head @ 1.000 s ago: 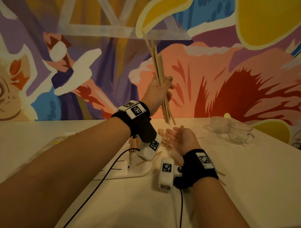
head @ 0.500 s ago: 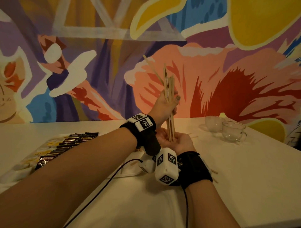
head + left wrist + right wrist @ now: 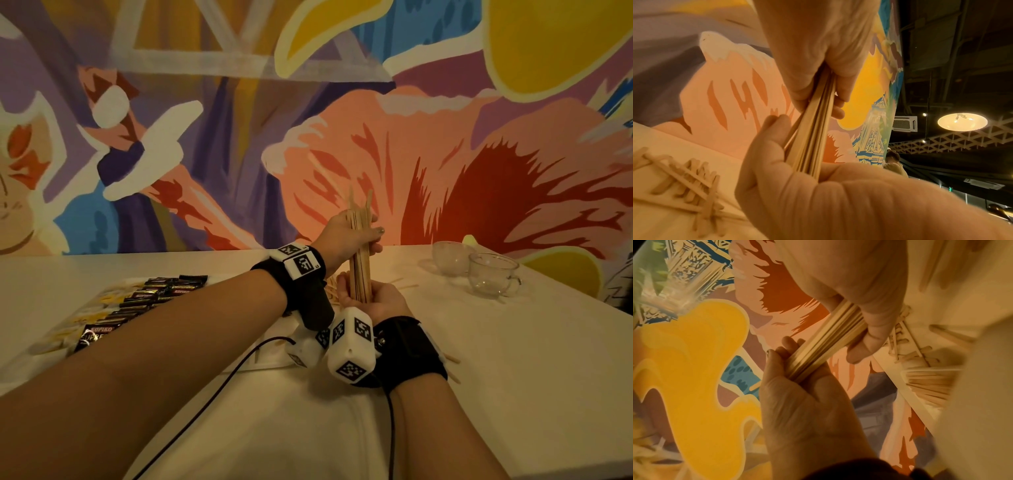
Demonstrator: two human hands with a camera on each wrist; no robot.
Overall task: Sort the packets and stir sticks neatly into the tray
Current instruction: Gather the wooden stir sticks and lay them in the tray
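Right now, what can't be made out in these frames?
- Tray: head view, mostly hidden behind both forearms and the wrist cameras; compartments unreadable.
- Stir stick bundle: count unclear, sticks overlap; left hand and right hand cover its middle and base.
- Packets: labels mostly too small.

Glass cups (image 3: 493, 274): two, side by side on the bench (image 3: 513, 377). Tray (image 3: 274, 359): one. Hands: two. Bundle of stir sticks (image 3: 360, 260): one; individual sticks too tightly packed to count. Dark packets (image 3: 150, 298): roughly a dozen, exact number unclear.
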